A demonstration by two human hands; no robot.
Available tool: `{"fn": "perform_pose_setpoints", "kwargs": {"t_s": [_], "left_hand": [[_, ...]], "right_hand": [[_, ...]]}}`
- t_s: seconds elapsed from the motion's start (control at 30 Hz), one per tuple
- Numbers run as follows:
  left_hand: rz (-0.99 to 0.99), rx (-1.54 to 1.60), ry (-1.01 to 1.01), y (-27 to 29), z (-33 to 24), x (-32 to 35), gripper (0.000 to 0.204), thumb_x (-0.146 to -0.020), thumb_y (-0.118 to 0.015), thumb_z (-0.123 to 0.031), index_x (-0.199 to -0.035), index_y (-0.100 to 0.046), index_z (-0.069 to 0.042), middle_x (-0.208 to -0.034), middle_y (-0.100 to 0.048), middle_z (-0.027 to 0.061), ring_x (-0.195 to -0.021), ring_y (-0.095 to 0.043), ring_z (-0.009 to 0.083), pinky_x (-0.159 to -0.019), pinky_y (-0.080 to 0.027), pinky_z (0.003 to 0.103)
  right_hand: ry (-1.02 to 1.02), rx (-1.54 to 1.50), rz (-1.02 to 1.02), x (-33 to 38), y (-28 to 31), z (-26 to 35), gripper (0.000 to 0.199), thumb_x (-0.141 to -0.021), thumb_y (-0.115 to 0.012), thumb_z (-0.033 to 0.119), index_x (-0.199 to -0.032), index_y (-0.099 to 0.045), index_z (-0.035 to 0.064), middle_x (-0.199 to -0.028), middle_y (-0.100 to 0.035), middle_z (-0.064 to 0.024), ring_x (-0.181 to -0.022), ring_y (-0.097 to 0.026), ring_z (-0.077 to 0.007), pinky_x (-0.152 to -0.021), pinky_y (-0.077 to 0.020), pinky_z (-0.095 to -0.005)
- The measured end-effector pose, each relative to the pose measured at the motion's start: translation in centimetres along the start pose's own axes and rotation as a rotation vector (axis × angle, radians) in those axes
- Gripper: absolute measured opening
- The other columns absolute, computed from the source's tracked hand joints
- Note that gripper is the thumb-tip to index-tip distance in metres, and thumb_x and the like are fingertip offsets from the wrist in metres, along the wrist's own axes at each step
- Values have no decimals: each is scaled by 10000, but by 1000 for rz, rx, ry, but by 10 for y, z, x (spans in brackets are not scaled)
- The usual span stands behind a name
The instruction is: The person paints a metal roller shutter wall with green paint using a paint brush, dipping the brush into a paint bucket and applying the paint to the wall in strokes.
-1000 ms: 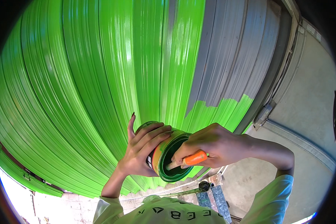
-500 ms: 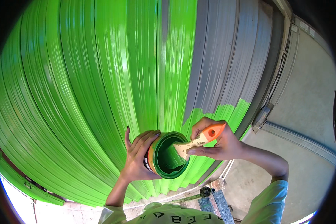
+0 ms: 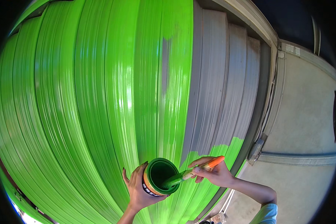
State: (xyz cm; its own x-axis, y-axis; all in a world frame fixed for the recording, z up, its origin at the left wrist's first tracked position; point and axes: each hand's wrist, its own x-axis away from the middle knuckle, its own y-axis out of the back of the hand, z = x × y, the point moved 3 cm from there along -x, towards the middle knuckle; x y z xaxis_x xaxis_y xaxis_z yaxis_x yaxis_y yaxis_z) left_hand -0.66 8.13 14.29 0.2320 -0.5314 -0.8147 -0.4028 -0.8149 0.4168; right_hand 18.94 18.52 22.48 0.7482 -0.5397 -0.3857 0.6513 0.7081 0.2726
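My left hand is wrapped round an open paint can, its mouth tilted toward me. Dark green paint coats the inside of the can. In my right hand is a paintbrush with an orange-tipped handle, gripped between thumb and fingers. The green-coated bristles dip inside the can at its right rim. Behind both hands rises a ribbed metal shutter, mostly bright green. On its right side a grey unpainted section ends below in a ragged green edge. A narrow grey patch shows within the green.
A dark frame strip borders the shutter on the right, with cables and a small metal box beside it. Further right stands a pale grey wall crossed by a metal rail.
The view has tipped upward, so my hands and the can sit lower in it. My right hand has turned the brush edge-on, and its bristles now lie against the can's right rim.
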Motion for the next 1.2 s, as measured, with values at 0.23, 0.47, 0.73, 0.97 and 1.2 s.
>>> {"fn": "perform_pose_setpoints", "kwargs": {"t_s": [0.23,0.47,0.73,0.97,1.2], "left_hand": [[-95,45,26,1,5,-5,1077,-410,-849,-496,-1266,-395,-26,-1190,-529,102,-1125,-508,259,-1033,-114,589],[-99,45,46,1,5,-4,1077,-411,-845,-508,-1265,-401,-26,-1186,-530,100,-1111,-522,260,-1035,-125,581],[-73,150,114,-6,8,-1,1067,-412,-845,-510,-1253,-408,-22,-1167,-550,95,-1067,-558,261,-1030,-136,583],[-95,146,114,-7,5,-1,1079,-407,-845,-507,-1257,-403,-12,-1164,-555,99,-1066,-559,261,-1030,-139,579],[-94,217,150,-8,-6,1,1082,-405,-847,-507,-1258,-404,-12,-1162,-560,95,-1063,-562,255,-1032,-151,572]], "right_hand": [[-28,-187,-108,-17,16,-8,227,-878,-609,203,-925,-587,-18,-739,-633,-110,-636,-645,-155,-569,-553,-275],[-232,-423,-198,-15,21,-35,289,-944,-478,292,-953,-569,18,-787,-648,-124,-638,-648,-163,-604,-556,-269],[-75,-704,-159,6,8,-63,180,-920,-533,187,-983,-554,20,-888,-642,-134,-750,-647,-166,-689,-559,-279],[246,-286,-194,9,5,-40,179,-817,-648,31,-975,-568,5,-920,-646,-113,-767,-658,-165,-618,-560,-250],[1079,863,-7,5,-12,39,211,-728,-754,118,-900,-657,45,-748,-661,-39,-474,-578,-108,-378,-449,-230]]}}
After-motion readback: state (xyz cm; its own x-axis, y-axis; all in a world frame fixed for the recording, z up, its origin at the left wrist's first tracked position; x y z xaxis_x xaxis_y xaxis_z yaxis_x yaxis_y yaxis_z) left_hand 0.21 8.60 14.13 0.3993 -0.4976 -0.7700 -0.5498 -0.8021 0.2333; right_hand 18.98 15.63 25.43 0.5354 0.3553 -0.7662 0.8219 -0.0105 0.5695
